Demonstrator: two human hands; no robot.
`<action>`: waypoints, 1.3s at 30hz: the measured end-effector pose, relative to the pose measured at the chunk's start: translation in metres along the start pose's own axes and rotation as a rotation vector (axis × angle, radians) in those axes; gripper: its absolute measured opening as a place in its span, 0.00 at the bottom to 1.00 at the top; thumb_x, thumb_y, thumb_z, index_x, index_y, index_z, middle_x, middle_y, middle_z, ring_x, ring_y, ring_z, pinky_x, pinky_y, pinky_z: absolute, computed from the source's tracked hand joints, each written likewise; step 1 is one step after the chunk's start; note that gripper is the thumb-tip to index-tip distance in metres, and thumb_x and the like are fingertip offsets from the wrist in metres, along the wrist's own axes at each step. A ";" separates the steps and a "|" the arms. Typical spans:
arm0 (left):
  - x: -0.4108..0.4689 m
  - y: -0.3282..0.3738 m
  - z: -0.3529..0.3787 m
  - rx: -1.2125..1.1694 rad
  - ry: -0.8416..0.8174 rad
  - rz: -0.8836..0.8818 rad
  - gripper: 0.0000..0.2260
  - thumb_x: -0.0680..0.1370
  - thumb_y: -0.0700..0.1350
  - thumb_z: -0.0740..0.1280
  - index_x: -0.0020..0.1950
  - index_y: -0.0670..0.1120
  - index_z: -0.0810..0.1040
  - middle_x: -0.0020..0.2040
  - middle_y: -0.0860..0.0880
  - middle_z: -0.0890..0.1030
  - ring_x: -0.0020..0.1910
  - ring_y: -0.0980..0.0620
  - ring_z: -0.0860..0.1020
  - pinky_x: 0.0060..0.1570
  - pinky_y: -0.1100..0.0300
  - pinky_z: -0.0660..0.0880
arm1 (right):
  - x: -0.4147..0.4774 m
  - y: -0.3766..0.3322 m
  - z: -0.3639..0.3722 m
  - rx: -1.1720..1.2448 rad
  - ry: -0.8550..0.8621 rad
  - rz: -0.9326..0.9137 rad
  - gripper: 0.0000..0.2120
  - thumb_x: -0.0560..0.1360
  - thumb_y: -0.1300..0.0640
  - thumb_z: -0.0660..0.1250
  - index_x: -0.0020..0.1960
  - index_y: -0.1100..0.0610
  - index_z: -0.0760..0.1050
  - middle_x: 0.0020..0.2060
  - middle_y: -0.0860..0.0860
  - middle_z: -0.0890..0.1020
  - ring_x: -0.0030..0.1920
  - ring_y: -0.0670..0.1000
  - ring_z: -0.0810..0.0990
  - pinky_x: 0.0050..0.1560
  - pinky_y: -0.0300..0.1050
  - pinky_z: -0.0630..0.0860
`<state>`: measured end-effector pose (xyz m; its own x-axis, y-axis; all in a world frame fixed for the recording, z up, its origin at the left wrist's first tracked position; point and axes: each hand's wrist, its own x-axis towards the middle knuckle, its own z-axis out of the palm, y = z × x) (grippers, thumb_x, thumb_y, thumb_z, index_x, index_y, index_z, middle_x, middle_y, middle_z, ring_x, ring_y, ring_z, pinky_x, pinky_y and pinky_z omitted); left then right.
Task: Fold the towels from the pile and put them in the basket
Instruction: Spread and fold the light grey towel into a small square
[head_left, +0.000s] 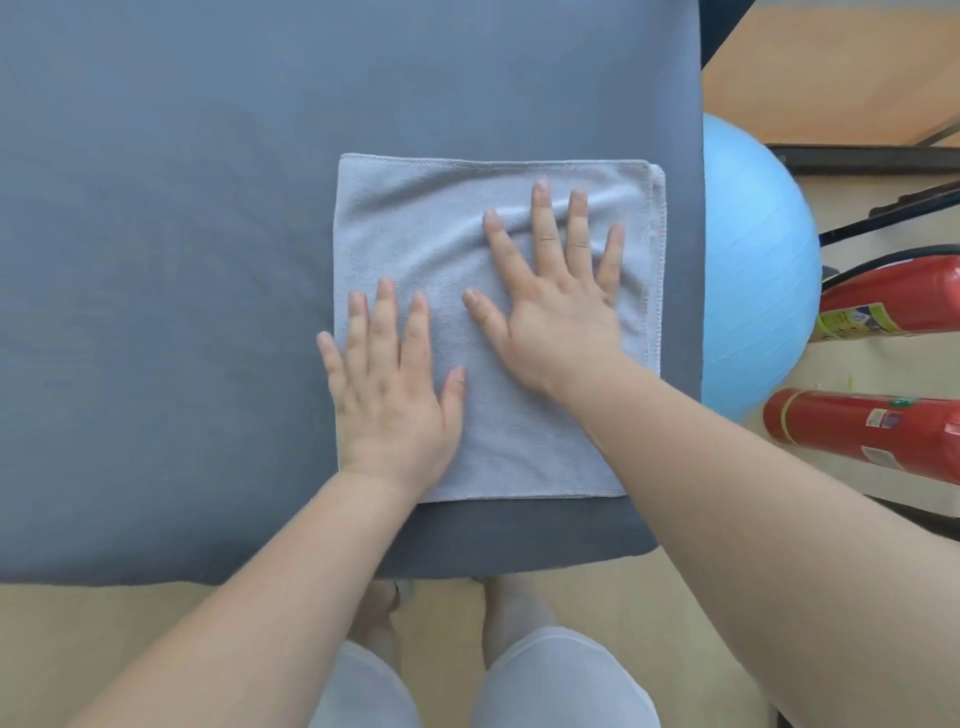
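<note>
Slippage threatens if smoothing pushes the folded towel past the table's right edge. Left hand and right hand press it flat, fingers spread.

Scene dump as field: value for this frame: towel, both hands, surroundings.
surface: table under a grey-blue cover
towel: light grey, folded square, flat near the table's right edge
left hand: palm down, fingers straight, pressing the towel's left part
right hand: palm down, fingers spread, pressing the upper right part
stage: folded, not yet put away
floor, right: blue ball, two red fire extinguishers
</note>
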<state>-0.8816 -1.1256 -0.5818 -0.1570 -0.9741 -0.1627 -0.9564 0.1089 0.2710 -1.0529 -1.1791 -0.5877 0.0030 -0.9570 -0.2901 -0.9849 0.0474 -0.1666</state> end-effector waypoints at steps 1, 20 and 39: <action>0.009 -0.006 0.001 0.027 -0.045 0.018 0.32 0.80 0.59 0.55 0.80 0.45 0.57 0.82 0.43 0.52 0.81 0.41 0.48 0.75 0.34 0.44 | 0.001 0.000 0.004 -0.013 -0.006 0.017 0.35 0.78 0.30 0.43 0.81 0.40 0.42 0.81 0.52 0.37 0.79 0.61 0.32 0.75 0.69 0.34; 0.079 -0.064 -0.032 0.151 -0.117 0.046 0.36 0.80 0.64 0.54 0.82 0.48 0.50 0.82 0.41 0.44 0.81 0.41 0.44 0.76 0.39 0.40 | 0.048 -0.047 -0.014 0.005 0.004 0.137 0.37 0.78 0.30 0.48 0.82 0.45 0.48 0.81 0.57 0.42 0.80 0.63 0.37 0.76 0.68 0.35; -0.029 -0.100 -0.036 -0.289 -0.139 0.037 0.11 0.72 0.39 0.71 0.54 0.48 0.81 0.36 0.52 0.78 0.40 0.45 0.76 0.42 0.52 0.75 | 0.051 -0.154 -0.004 0.121 -0.058 0.010 0.32 0.82 0.39 0.52 0.81 0.55 0.55 0.80 0.48 0.54 0.80 0.54 0.49 0.77 0.62 0.48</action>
<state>-0.7730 -1.1155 -0.5704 -0.2413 -0.9321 -0.2702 -0.8431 0.0635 0.5339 -0.9020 -1.2365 -0.5736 0.0064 -0.9381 -0.3462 -0.9568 0.0949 -0.2748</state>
